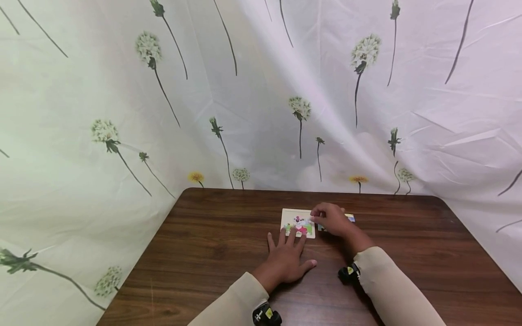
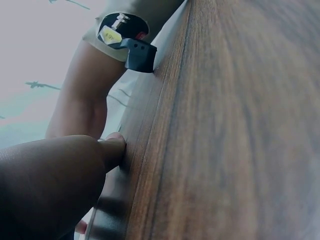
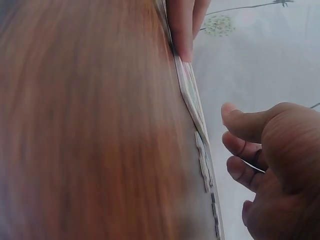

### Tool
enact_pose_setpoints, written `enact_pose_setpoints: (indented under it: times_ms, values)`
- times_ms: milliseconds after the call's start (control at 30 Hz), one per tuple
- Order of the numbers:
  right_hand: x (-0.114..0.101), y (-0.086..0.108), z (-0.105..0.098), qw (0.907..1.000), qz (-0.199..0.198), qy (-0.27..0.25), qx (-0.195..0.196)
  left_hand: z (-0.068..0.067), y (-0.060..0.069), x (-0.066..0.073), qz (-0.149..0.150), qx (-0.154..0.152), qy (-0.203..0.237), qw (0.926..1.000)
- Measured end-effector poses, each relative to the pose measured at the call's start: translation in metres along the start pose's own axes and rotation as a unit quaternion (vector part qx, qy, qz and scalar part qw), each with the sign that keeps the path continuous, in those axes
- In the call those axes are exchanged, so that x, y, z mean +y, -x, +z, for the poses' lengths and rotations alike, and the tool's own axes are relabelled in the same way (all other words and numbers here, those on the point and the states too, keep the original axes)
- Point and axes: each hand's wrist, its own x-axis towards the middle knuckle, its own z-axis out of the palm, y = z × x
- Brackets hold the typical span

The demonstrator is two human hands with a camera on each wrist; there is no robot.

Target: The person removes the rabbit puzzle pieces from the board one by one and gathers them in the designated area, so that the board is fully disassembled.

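Observation:
A jigsaw puzzle (image 1: 299, 222) with a cartoon figure sits in a pale frame on the dark wooden table (image 1: 212, 244). Across its near edge lie the spread fingers of my left hand (image 1: 284, 262), with the thumb out to the side. My right hand (image 1: 332, 219) hovers at the frame's right side, its fingers loosely bent. The right wrist view shows nothing between that thumb (image 3: 242, 122) and the fingertips. Under and beside this hand are loose puzzle pieces (image 3: 204, 165), lying flat and partly hidden in the head view.
A white cloth (image 1: 261, 113) printed with dandelions hangs behind the table and along its sides. Each wrist carries a small black camera (image 1: 267, 314) at the sleeve cuff. Part of a colourful piece (image 1: 350, 218) shows past the right hand.

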Motion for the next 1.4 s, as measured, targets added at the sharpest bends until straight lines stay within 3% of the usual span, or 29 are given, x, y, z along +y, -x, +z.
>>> enact_pose_setpoints:
  times_ms: [333, 1400]
  values:
    - [-0.010, -0.007, 0.011, 0.9996, -0.028, -0.002, -0.008, -0.006, 0.005, 0.002, 0.005, 0.008, -0.006, 0.9999]
    - [-0.023, -0.022, 0.030, 0.9977, -0.016, 0.057, -0.035, -0.007, 0.006, 0.002, 0.011, 0.012, -0.016, 0.9997]
